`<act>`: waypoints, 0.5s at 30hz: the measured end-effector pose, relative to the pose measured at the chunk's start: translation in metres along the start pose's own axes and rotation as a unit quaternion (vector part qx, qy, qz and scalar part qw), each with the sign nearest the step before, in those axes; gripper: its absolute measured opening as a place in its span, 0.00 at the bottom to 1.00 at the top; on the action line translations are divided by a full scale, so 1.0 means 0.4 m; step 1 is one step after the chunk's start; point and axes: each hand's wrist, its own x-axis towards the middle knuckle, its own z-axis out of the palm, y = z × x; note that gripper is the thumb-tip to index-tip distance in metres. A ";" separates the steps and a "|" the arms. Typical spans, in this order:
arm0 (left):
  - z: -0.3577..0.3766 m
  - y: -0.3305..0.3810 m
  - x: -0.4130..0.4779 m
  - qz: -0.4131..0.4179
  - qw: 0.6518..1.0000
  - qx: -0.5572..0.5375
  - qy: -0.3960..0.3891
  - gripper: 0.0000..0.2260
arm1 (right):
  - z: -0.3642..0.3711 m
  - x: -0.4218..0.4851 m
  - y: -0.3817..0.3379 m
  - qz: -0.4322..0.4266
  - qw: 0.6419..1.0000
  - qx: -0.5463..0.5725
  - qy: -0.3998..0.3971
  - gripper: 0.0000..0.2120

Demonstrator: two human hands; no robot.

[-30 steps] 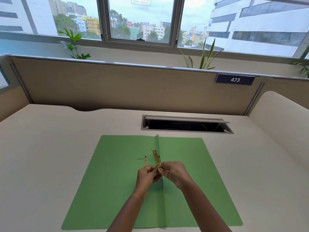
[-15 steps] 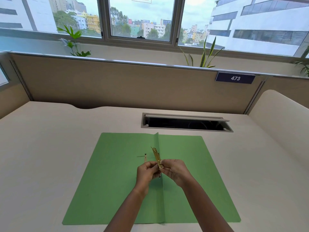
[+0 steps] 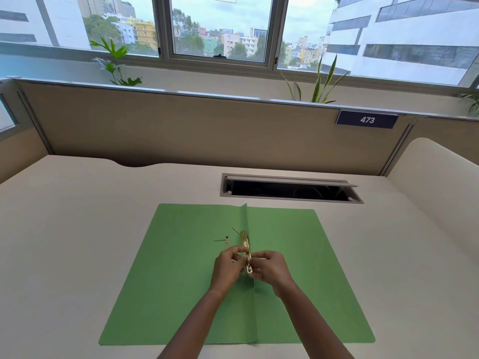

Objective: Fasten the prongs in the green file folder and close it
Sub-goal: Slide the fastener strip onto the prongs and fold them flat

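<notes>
The green file folder [image 3: 181,275] lies open and flat on the desk, its centre fold raised as a ridge. A brass fastener bar [image 3: 246,248] stands tilted along that fold. My left hand [image 3: 226,269] pinches the bar from the left, and my right hand [image 3: 270,268] pinches its near end from the right. One thin brass prong [image 3: 227,244] sticks up from the left flap, just left of the fold and apart from the bar. The bar's near end is partly hidden by my fingers.
An open cable slot [image 3: 287,189] is cut into the desk just beyond the folder. A beige partition [image 3: 207,130] with a "473" label [image 3: 366,119] walls the far edge. A raised side panel [image 3: 438,182] stands at the right.
The bar has swung closer in line with the fold and sits lower between my fingers. Both hands stay pinched on it at the same spot on the folder.
</notes>
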 end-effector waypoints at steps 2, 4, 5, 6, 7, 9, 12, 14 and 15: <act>-0.002 0.000 0.005 0.040 0.996 0.080 -0.009 0.12 | -0.001 -0.002 0.009 -0.011 0.999 -0.048 0.012 0.03; -0.005 -0.002 0.012 0.077 0.985 0.152 -0.021 0.14 | -0.006 -0.001 0.016 -0.026 0.993 -0.113 0.021 0.03; -0.007 -0.005 0.015 0.090 0.979 0.178 -0.034 0.15 | -0.010 0.000 0.017 -0.036 0.989 -0.144 0.026 0.02; -0.007 -0.008 0.017 0.101 0.974 0.198 -0.047 0.16 | -0.015 0.001 0.017 -0.046 0.984 -0.169 0.032 0.01; -0.008 -0.013 0.020 0.107 0.970 0.212 -0.058 0.17 | -0.020 0.003 0.017 -0.055 0.980 -0.186 0.041 0.03; -0.007 -0.023 0.023 0.120 0.963 0.231 -0.071 0.17 | -0.027 0.011 0.014 -0.070 0.973 -0.210 0.063 0.04; -0.007 -0.027 0.019 0.148 0.937 0.304 -0.087 0.17 | -0.029 0.033 0.007 -0.100 0.959 -0.249 0.088 0.05; -0.007 -0.021 0.017 0.163 0.915 0.354 -0.101 0.16 | -0.023 0.051 0.001 -0.128 0.947 -0.280 0.094 0.07; -0.007 -0.017 0.018 0.168 0.904 0.378 -0.109 0.15 | -0.019 0.061 -0.002 -0.145 0.939 -0.295 0.098 0.07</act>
